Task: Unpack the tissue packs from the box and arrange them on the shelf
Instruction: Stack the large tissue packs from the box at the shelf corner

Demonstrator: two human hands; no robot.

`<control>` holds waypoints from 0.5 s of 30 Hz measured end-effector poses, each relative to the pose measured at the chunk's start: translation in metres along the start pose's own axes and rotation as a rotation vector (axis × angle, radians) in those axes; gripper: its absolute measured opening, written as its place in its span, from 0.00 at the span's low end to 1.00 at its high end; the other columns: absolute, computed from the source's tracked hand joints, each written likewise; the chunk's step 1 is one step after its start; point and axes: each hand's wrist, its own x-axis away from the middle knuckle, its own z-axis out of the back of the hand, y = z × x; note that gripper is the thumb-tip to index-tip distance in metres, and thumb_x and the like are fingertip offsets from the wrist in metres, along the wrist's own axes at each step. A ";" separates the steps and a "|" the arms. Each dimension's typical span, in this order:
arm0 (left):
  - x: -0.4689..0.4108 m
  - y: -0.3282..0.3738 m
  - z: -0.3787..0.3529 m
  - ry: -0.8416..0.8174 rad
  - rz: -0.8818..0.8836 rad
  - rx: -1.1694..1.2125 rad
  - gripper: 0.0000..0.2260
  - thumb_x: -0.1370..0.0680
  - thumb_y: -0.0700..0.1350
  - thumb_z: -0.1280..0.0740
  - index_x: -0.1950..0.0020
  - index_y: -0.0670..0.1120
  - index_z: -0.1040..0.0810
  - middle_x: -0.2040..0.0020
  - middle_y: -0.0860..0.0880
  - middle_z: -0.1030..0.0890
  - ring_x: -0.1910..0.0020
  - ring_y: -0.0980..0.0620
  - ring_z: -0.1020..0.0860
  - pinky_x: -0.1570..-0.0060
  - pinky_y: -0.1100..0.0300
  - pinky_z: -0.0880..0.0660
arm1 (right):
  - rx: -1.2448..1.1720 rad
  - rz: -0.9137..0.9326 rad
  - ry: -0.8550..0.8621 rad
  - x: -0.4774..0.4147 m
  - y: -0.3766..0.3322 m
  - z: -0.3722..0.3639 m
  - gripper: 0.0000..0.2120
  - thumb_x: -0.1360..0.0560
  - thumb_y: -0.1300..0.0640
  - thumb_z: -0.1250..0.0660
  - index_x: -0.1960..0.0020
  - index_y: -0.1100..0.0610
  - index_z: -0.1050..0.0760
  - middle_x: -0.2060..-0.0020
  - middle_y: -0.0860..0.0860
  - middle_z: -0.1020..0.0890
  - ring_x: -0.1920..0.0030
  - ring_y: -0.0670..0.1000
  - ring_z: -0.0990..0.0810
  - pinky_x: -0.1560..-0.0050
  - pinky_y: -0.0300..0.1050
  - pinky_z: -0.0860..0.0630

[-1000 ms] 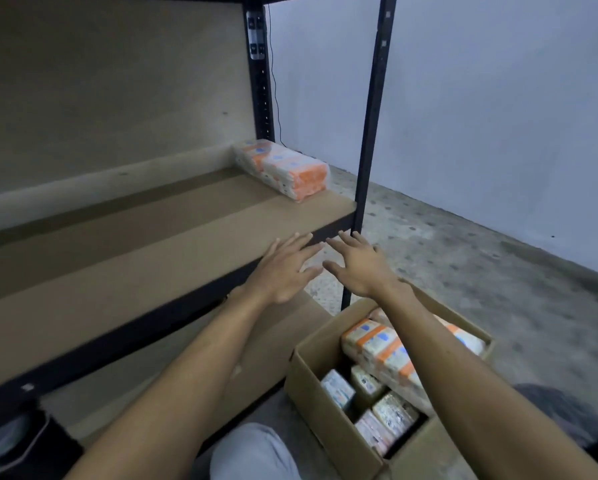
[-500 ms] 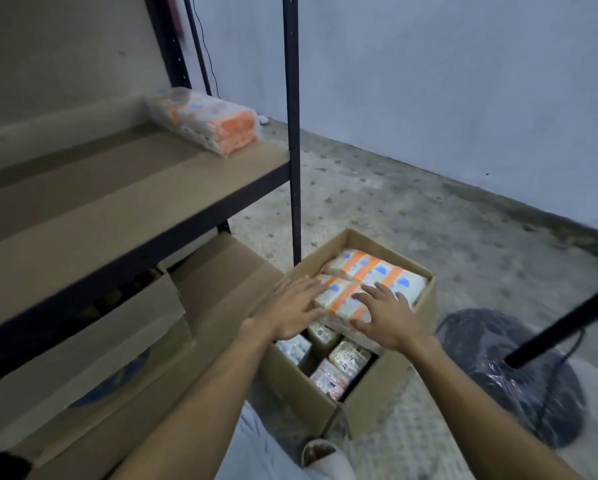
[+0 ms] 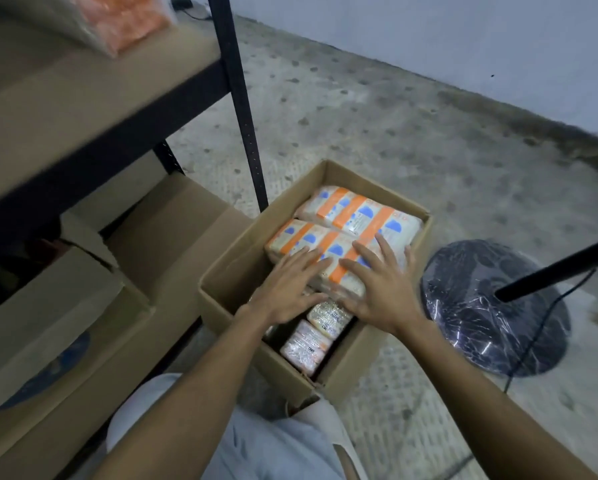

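At the upper left, a blurred orange tissue pack (image 3: 128, 22) lies on the shelf board (image 3: 83, 98). In the centre, on the floor, the open cardboard box (image 3: 349, 362) holds more packs. The left hand (image 3: 287, 289) and right hand (image 3: 384, 292) rest flat, fingers spread, on the nearer pack (image 3: 301, 237), clasping nothing. A wrapped fan base (image 3: 481, 323) stands at the right.

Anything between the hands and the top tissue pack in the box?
Nothing visible. Left hand and right hand rest flat on the near top pack; the box is open on top.

Two hands (image 3: 287, 289) (image 3: 380, 292), one open box (image 3: 370, 176), two orange-banded top packs (image 3: 359, 213) (image 3: 304, 237)
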 end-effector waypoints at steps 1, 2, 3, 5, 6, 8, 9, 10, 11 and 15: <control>-0.004 -0.003 -0.003 0.002 -0.013 -0.008 0.32 0.23 0.63 0.38 0.22 0.56 0.43 0.21 0.52 0.46 0.22 0.51 0.49 0.24 0.49 0.51 | -0.012 -0.010 0.006 -0.002 0.001 -0.003 0.30 0.31 0.29 0.41 0.37 0.45 0.26 0.30 0.50 0.29 0.25 0.62 0.41 0.33 0.71 0.47; -0.007 -0.006 -0.007 0.004 -0.025 -0.012 0.33 0.24 0.64 0.39 0.22 0.56 0.44 0.21 0.52 0.46 0.22 0.51 0.50 0.24 0.49 0.51 | -0.041 -0.017 0.002 -0.003 0.003 -0.006 0.31 0.32 0.29 0.41 0.36 0.45 0.26 0.30 0.50 0.29 0.25 0.62 0.42 0.33 0.72 0.43; -0.009 -0.008 -0.010 0.006 -0.036 -0.014 0.33 0.24 0.65 0.39 0.22 0.57 0.45 0.21 0.53 0.47 0.22 0.50 0.51 0.24 0.49 0.52 | -0.071 -0.019 0.002 -0.005 0.005 -0.009 0.31 0.32 0.29 0.41 0.36 0.45 0.26 0.30 0.51 0.29 0.25 0.62 0.42 0.35 0.72 0.38; -0.014 -0.012 -0.017 0.008 -0.043 -0.014 0.33 0.24 0.65 0.40 0.22 0.57 0.46 0.20 0.53 0.49 0.21 0.50 0.52 0.24 0.49 0.53 | -0.091 -0.045 -0.006 -0.007 0.008 -0.015 0.32 0.33 0.30 0.41 0.36 0.45 0.26 0.30 0.51 0.29 0.27 0.62 0.39 0.37 0.68 0.34; -0.015 -0.014 -0.022 0.018 -0.045 -0.017 0.33 0.23 0.65 0.41 0.22 0.57 0.47 0.20 0.54 0.50 0.21 0.51 0.53 0.24 0.49 0.54 | -0.094 -0.058 -0.007 -0.007 0.008 -0.017 0.32 0.34 0.31 0.41 0.36 0.45 0.26 0.30 0.51 0.29 0.28 0.61 0.38 0.37 0.67 0.33; -0.016 -0.015 -0.030 0.056 -0.050 -0.026 0.32 0.23 0.64 0.42 0.22 0.58 0.48 0.20 0.55 0.51 0.21 0.52 0.55 0.24 0.49 0.56 | -0.118 -0.062 0.003 -0.008 0.009 -0.019 0.31 0.34 0.31 0.40 0.36 0.44 0.26 0.31 0.50 0.29 0.30 0.59 0.37 0.38 0.65 0.33; -0.017 -0.015 -0.034 0.076 -0.052 -0.031 0.31 0.22 0.64 0.44 0.22 0.58 0.49 0.20 0.55 0.51 0.21 0.52 0.56 0.24 0.49 0.57 | -0.129 -0.059 0.011 -0.009 0.010 -0.019 0.30 0.34 0.31 0.40 0.36 0.44 0.26 0.32 0.50 0.28 0.31 0.59 0.37 0.39 0.64 0.32; -0.018 -0.015 -0.037 0.092 -0.051 -0.034 0.30 0.22 0.64 0.46 0.22 0.58 0.49 0.20 0.55 0.51 0.21 0.52 0.56 0.24 0.49 0.57 | -0.139 -0.056 0.021 -0.010 0.010 -0.019 0.30 0.33 0.31 0.40 0.37 0.44 0.25 0.33 0.49 0.28 0.32 0.58 0.36 0.40 0.64 0.31; -0.019 -0.015 -0.039 0.104 -0.045 -0.030 0.29 0.22 0.64 0.48 0.22 0.58 0.49 0.20 0.55 0.50 0.21 0.53 0.56 0.24 0.49 0.57 | -0.150 -0.049 0.038 -0.010 0.010 -0.019 0.29 0.32 0.30 0.40 0.37 0.44 0.25 0.35 0.49 0.27 0.34 0.57 0.35 0.41 0.63 0.30; -0.020 -0.013 -0.037 0.152 -0.034 0.031 0.28 0.21 0.64 0.50 0.23 0.57 0.45 0.21 0.55 0.46 0.22 0.53 0.53 0.24 0.50 0.57 | -0.180 -0.027 0.124 -0.012 0.008 -0.016 0.26 0.31 0.31 0.39 0.40 0.43 0.23 0.39 0.46 0.24 0.39 0.56 0.33 0.42 0.63 0.32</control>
